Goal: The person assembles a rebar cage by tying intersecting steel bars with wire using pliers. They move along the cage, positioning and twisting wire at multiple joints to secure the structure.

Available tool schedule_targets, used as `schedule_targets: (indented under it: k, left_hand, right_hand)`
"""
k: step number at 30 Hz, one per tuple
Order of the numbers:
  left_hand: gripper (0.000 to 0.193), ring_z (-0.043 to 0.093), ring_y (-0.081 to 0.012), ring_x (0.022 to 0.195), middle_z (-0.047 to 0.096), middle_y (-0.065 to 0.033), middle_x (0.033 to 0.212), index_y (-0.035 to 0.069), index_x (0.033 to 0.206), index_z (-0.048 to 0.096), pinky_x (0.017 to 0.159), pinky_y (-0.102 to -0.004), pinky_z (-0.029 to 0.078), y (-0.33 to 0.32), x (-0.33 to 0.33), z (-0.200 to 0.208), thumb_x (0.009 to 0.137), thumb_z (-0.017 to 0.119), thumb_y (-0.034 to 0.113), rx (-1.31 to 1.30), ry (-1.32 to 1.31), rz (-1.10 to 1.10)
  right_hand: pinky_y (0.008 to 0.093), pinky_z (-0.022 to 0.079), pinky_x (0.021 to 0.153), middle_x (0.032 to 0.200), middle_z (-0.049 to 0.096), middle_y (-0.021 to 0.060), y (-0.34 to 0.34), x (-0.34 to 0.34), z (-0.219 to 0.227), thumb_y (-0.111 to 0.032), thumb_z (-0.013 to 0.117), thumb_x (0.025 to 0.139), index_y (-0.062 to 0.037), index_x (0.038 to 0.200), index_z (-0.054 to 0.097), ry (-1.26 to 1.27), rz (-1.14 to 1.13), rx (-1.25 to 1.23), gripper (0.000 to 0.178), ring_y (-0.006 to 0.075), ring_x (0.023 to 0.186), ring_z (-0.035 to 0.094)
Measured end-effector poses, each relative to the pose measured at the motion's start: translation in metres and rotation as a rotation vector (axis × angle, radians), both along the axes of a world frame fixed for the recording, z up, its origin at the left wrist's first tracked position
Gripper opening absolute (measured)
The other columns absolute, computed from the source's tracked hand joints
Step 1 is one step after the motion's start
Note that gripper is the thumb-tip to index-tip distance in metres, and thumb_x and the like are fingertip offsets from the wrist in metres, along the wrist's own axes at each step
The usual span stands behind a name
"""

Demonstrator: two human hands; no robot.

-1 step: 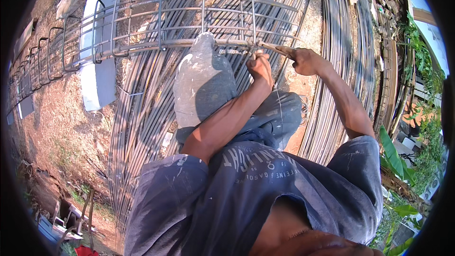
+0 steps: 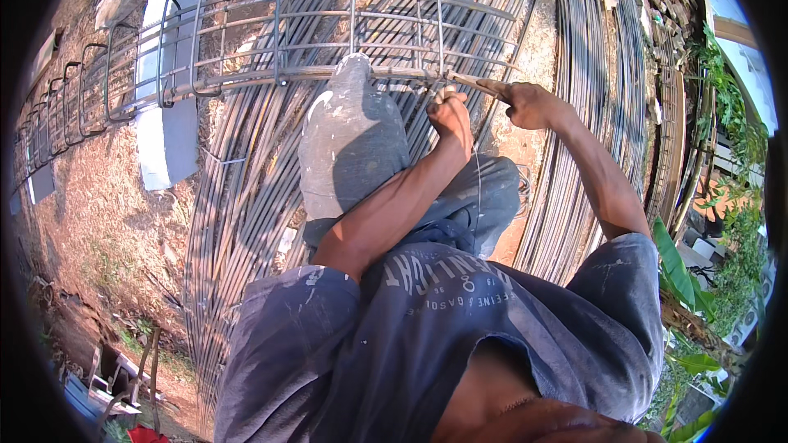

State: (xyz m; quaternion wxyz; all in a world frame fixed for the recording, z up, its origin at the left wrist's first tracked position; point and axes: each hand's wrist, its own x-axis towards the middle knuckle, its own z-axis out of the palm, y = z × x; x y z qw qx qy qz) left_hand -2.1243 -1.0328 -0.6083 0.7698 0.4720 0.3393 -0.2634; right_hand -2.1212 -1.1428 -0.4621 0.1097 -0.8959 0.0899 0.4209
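Note:
A long rebar cage point(image 2: 320, 73) crosses the far side, its bars running left to right through square stirrups. By its near bar, close to the right end stirrup point(image 2: 440, 20), my left hand point(image 2: 450, 119) is closed on a thin tie wire point(image 2: 479, 184), which trails down toward my lap. My right hand point(image 2: 530, 105) grips the handles of slim rusty pliers point(image 2: 472, 81). Their head reaches the corner where stirrup and bar meet; the jaws are too small to make out. My bent knee point(image 2: 353, 139), in grey dusty trousers, rises against the cage just left of my left hand.
Bundles of loose rebar point(image 2: 238, 197) lie beneath the cage and around me. More bars point(image 2: 581, 115) run along the right. A pale block point(image 2: 168, 74) sits under the cage on the left. Timber pieces point(image 2: 669, 131) and green leaves point(image 2: 677, 271) border the right side.
The hanging wire below my left hand has shifted slightly left. Both hands and the pliers stay practically where they were.

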Motion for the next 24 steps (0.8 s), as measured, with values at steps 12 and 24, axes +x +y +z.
schedule_targets:
  k: [12,24]
  left_hand:
    - [0.026,0.048,-0.0143,0.045,0.060,-0.0102,0.069,-0.003,0.087,0.059,0.036,-0.0284,0.034,0.003,0.023,-0.009,0.090,0.057,0.023,0.144,0.029,-0.222]
    - [0.023,0.060,-0.0239,0.071,0.056,-0.0125,0.086,0.000,0.104,0.044,0.062,-0.0357,0.051,-0.035,0.059,0.055,0.090,0.051,0.018,-0.461,0.579,0.364]
  right_hand:
    - [0.0438,0.049,0.068,0.079,0.062,0.0158,0.004,0.027,-0.015,-0.025,0.055,0.090,0.0010,0.097,0.056,0.165,-0.019,0.021,0.027,0.0307,0.073,0.062]
    - [0.0481,0.029,0.103,0.128,0.041,0.0221,0.057,0.014,0.047,-0.023,0.071,0.069,0.0041,0.145,0.015,-0.036,0.435,-0.672,0.098,0.0328,0.121,0.039]
